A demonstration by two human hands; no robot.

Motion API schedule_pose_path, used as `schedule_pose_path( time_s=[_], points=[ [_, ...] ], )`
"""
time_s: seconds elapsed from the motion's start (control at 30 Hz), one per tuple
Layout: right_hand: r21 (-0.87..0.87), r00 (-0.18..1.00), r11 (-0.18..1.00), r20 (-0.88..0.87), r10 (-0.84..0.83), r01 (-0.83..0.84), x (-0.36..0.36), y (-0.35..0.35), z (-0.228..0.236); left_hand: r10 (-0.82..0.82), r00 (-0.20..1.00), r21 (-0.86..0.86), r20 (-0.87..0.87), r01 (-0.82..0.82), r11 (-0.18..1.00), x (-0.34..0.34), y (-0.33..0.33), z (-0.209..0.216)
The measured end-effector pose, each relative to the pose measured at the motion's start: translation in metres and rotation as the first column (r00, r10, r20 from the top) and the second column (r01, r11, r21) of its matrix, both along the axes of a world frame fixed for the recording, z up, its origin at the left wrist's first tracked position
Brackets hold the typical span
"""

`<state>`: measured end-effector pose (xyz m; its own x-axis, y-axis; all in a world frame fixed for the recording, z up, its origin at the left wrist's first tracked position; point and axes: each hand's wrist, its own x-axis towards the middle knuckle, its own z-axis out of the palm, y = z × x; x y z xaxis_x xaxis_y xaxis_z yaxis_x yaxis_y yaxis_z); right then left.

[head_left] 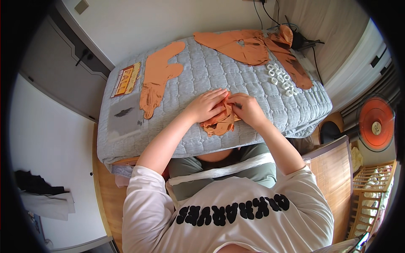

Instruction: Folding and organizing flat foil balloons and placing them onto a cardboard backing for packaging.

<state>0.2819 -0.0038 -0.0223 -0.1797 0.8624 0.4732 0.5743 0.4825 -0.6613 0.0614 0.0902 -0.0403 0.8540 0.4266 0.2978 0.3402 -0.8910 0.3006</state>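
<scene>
A crumpled copper-orange foil balloon [220, 125] lies near the front edge of the mattress, folded into a small bundle. My left hand [206, 106] rests on its left side with the fingers stretched out flat over the foil. From the right, my right hand [247, 109] pinches the balloon's upper edge, its fingers closed. Part of the bundle is hidden under both hands. Flat to the left is another copper foil balloon [157, 72], long with rounded lobes. More flat foil balloons [240, 45] lie along the far side.
White ring-shaped rolls [276, 76] are grouped at the right of the quilted grey mattress [198, 69]. At its left lie a colourful printed card [126, 80] and a clear plastic bag [124, 116]. An orange fan [375, 122] and a wooden rack [371, 189] stand right. White material [221, 168] crosses my lap.
</scene>
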Motion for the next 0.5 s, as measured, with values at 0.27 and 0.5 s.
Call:
schedule_pose_path(
  time_s=[0.27, 0.5],
  points=[
    [0.039, 0.998, 0.998, -0.003, -0.058, 0.059, -0.005, -0.010, -0.008, 0.006, 1.000, 0.052, -0.011, -0.006, 0.999, 0.001, 0.001, 0.000],
    [-0.004, 0.997, 0.998, -0.049, -0.065, 0.065, -0.006, -0.011, -0.005, 0.006, 1.000, 0.050, -0.011, -0.006, 0.999, 0.001, 0.001, -0.002]
  ],
)
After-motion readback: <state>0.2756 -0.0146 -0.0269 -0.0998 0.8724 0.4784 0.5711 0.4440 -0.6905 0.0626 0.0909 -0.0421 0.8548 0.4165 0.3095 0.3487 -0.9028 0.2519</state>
